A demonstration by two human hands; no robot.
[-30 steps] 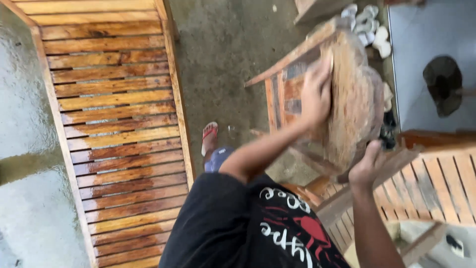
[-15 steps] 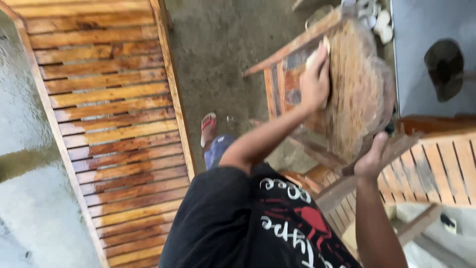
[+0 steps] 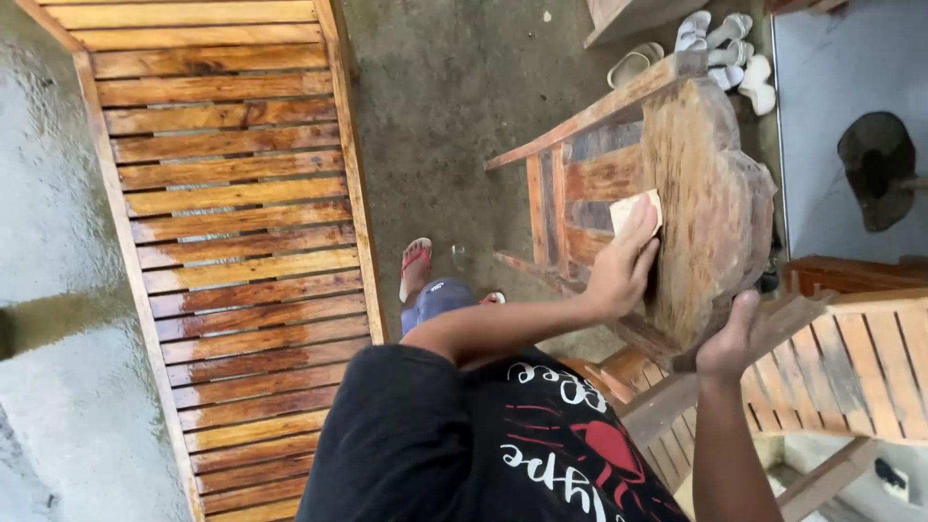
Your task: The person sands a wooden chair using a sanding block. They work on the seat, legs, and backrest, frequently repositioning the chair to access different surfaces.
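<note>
Big slatted wooden panel (image 3: 232, 251) takes up the left side, running from near to far, with glossy, wet-looking boards in orange-brown tones. Left of it there's a pale grey wet-looking surface (image 3: 48, 213). The ground between the panel and the right side is rough grey concrete (image 3: 445, 116). Far right, by the top edge, a bunch of pale sandals (image 3: 715, 43) sits in a loose heap, with one beige pair a bit to the left. Beyond those, on a light grey floor (image 3: 841, 77), lies a dark brownish lump (image 3: 875, 164), can't tell what it is. Near right there's another slatted wooden piece (image 3: 851, 367), lighter in colour, lying at an angle.
</note>
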